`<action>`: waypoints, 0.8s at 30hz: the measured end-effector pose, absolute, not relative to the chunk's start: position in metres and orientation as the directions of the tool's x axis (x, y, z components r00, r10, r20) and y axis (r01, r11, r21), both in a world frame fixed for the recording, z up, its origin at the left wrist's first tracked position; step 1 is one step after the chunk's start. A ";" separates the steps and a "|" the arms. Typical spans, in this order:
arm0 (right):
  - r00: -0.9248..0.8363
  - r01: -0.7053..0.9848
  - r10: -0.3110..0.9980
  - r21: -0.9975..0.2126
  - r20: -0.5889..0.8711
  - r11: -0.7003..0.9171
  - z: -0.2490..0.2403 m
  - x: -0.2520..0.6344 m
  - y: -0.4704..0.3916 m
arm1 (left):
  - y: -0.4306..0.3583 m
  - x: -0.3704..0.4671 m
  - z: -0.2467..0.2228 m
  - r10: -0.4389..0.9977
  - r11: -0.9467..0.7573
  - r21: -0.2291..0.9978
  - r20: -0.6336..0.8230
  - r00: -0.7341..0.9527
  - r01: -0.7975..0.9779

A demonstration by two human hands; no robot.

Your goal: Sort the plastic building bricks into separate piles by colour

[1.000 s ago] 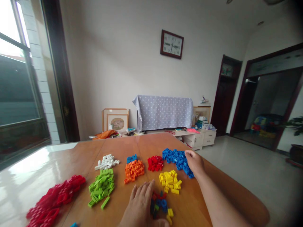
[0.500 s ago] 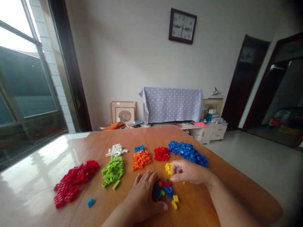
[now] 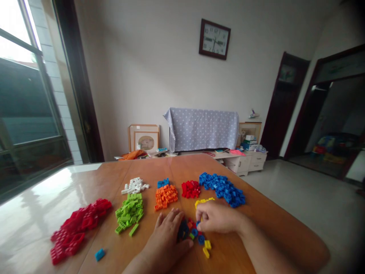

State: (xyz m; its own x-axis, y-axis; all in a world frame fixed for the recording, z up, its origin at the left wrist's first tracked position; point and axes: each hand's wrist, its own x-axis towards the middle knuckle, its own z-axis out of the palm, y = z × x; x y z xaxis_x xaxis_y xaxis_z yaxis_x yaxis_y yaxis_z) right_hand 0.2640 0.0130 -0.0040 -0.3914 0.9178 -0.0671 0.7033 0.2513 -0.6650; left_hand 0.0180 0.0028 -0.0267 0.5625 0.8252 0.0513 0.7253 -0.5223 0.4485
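Observation:
My left hand [image 3: 169, 238] lies on the table with fingers stretched and thumb apart, cupped along the left side of a small mixed pile of toy bricks [image 3: 191, 236]. That pile has blue, red and green pieces, partly hidden by the hand. My right hand [image 3: 218, 217] is closed, its fingertips pinched down at the pile's right edge. A blue piece shows at those fingertips; whether it is gripped is unclear. Just behind the right hand are yellow bricks [image 3: 201, 201], partly covered by it. Two loose yellow bricks [image 3: 207, 245] lie in front of the pile.
Sorted heaps stand around: crimson bricks [image 3: 78, 230], green bricks [image 3: 129, 211], white bricks [image 3: 135, 185], orange bricks [image 3: 165, 196], red bricks [image 3: 190, 189] and blue bricks [image 3: 224, 188]. A single light-blue brick [image 3: 99, 254] sits at the front left of the wooden table [image 3: 137, 251].
My right hand has moved from the yellow bricks down and toward me, to the mixed pile. My left hand stays beside the pile. The camera view has shifted slightly.

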 end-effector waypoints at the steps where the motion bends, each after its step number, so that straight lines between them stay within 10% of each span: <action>1: -0.340 0.652 0.940 -0.721 -0.003 0.234 -0.003 0.269 0.018 | 0.003 0.018 -0.027 0.830 -0.517 0.450 0.053 0.556 0.728; 10: 0.446 0.545 0.819 -0.835 0.361 0.071 -0.037 0.363 0.084 | 0.002 0.020 -0.022 0.856 -0.484 0.448 0.065 0.512 0.752; 24: 0.518 0.596 0.749 -0.802 0.413 0.031 -0.054 0.385 0.105 | 0.001 0.021 -0.025 0.847 -0.504 0.455 0.095 0.523 0.734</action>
State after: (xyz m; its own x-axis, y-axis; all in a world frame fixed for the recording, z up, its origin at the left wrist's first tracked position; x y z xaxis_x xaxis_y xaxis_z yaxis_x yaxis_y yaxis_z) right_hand 0.3848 0.1047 -0.0544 0.5178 0.7491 0.4132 0.5961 0.0306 -0.8024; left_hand 0.0210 0.0009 -0.0246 0.5231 0.8470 0.0947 0.7339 -0.5042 0.4551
